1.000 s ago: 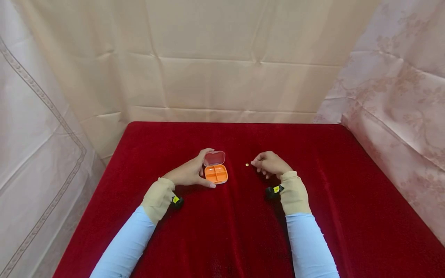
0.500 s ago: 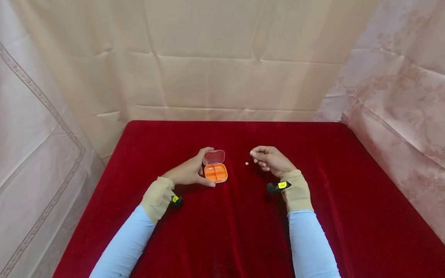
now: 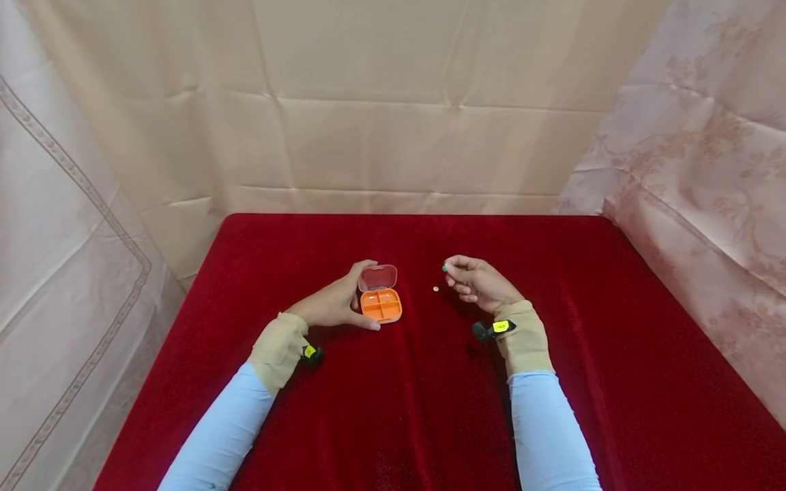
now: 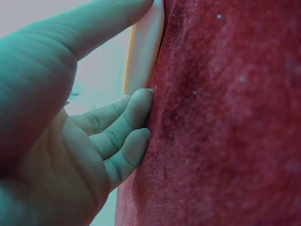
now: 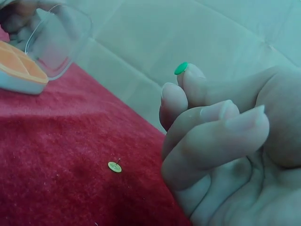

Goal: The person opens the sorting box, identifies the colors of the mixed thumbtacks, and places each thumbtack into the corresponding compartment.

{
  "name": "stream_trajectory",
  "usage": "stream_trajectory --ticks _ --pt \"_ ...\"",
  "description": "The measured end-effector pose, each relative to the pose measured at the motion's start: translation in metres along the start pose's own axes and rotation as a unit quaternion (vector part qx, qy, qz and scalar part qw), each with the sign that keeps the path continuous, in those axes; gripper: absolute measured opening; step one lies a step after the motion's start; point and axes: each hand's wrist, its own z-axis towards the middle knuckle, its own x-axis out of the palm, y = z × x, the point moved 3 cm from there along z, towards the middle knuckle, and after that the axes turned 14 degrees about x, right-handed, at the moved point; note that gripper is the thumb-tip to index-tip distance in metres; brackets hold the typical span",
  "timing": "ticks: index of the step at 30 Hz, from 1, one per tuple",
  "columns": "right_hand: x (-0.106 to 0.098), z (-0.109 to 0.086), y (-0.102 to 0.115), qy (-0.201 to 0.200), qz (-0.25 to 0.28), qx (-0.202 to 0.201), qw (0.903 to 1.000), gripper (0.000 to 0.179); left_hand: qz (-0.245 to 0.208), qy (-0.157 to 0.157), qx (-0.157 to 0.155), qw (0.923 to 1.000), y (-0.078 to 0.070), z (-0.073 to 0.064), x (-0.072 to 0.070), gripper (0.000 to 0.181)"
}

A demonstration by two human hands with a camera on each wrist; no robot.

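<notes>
My left hand point(image 3: 334, 300) holds an orange pill box point(image 3: 381, 306) with four-way dividers from its left side, thumb at the near edge and fingers behind. The box's clear lid point(image 3: 377, 277) stands raised at the back. To the right, my right hand point(image 3: 482, 281) pinches a green thumbtack point(image 5: 181, 68) between thumb and index finger, its flat head showing at the fingertips; its pin is hidden. On the cloth between box and right hand lies a yellow thumbtack point(image 5: 114, 167), pin pointing up. In the left wrist view the box's white side point(image 4: 146, 47) shows beyond the fingers.
A red velvet cloth point(image 3: 381, 409) covers the table, whose far edge lies beyond the hands. Beige curtain point(image 3: 368, 136) hangs behind, and patterned fabric point(image 3: 706, 170) hangs at the right. Each wrist wears a small black camera.
My right hand has lifted slightly from the cloth and turned, bringing the green thumbtack into sight at its fingertips. The left hand, pill box and yellow thumbtack stay in place.
</notes>
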Motion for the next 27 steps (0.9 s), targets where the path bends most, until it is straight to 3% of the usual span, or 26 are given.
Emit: stream_trajectory --ticks 12,27 --pt "0.0002 -0.0011 -0.0009 0.033 0.029 0.010 0.9990 0.013 0.000 0.001 -0.001 1.0000 -0.0006 0.0003 0.0004 0.118" --pt "0.0021 -0.0013 -0.0002 0.066 -0.006 -0.003 0.9978 0.009 0.012 0.000 -0.010 0.9999 0.0026 -0.0007 0.0009 0.119"
